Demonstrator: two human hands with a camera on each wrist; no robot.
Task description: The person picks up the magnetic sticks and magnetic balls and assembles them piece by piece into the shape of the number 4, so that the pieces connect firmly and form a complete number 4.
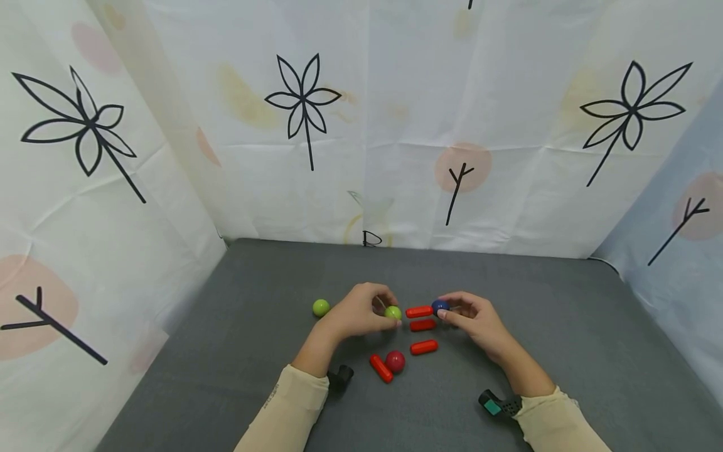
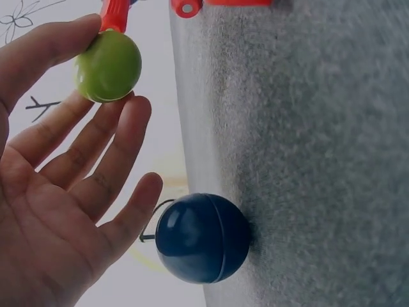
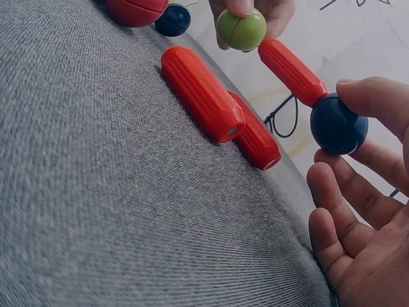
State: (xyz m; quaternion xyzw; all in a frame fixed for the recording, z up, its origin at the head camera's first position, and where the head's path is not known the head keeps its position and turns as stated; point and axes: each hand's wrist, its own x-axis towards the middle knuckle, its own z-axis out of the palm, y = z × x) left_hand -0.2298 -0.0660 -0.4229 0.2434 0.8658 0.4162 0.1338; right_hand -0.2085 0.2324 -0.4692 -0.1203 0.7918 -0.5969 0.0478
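My left hand (image 1: 358, 311) pinches a light green ball (image 2: 110, 67) between thumb and fingertips. With thumb and fingertips, my right hand (image 1: 477, 317) holds a dark blue ball (image 3: 339, 123). A ridged red rod (image 3: 293, 71) joins the blue ball and points at the green one. In the right wrist view this rod is held above the cloth. Whether its far end touches the green ball, I cannot tell. A second dark blue ball (image 2: 203, 238) rests below my left little finger; in the head view it is hidden.
Nearer me lie two more red rods (image 1: 422, 325), (image 1: 423, 347) one behind the other. A red ball (image 1: 395, 361) sits beside another rod (image 1: 381, 368). Another green ball (image 1: 321, 307) lies left of my left hand. Patterned white cloth (image 1: 395, 125) walls the grey table (image 1: 271, 276).
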